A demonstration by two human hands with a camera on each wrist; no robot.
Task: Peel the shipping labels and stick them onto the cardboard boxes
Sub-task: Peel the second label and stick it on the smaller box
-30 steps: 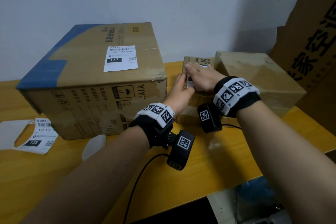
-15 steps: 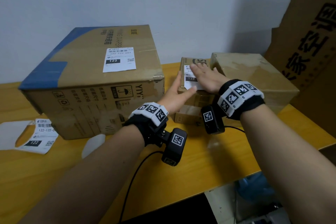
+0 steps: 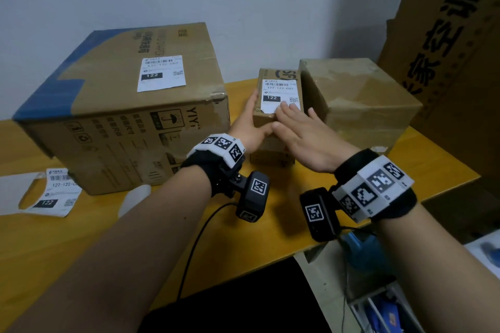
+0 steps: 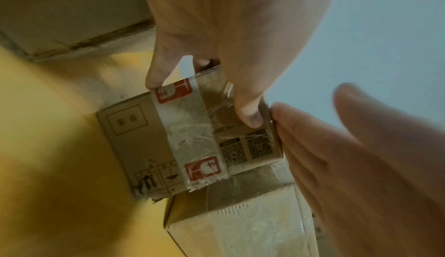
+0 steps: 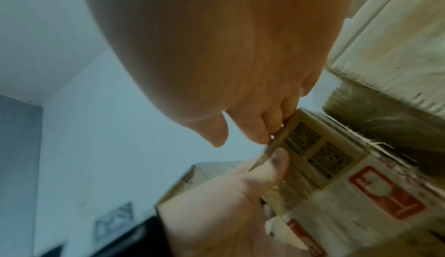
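Note:
A small cardboard box [image 3: 270, 120] stands on the yellow table between a large box [image 3: 121, 127] and a medium box [image 3: 359, 94]. A white shipping label [image 3: 280, 93] lies on the small box's top. My left hand [image 3: 253, 123] grips the small box at its near left corner, fingers along the side and thumb [image 4: 248, 112] on the taped front face [image 4: 149, 146]. My right hand [image 3: 297, 127] is flat, its straight fingertips pressing the label's near edge. The large box carries its own label [image 3: 162, 73]. The medium box's top shows no label.
Another label on its sheet [image 3: 51, 192] lies at the table's left, with peeled backing paper [image 3: 135, 194] beside the large box. A tall cardboard sheet [image 3: 446, 48] leans at the right. The table's front edge [image 3: 270, 259] runs just under my wrists.
My right hand has slid back toward me across the label, uncovering most of it. The left hand has stayed on the small box's side.

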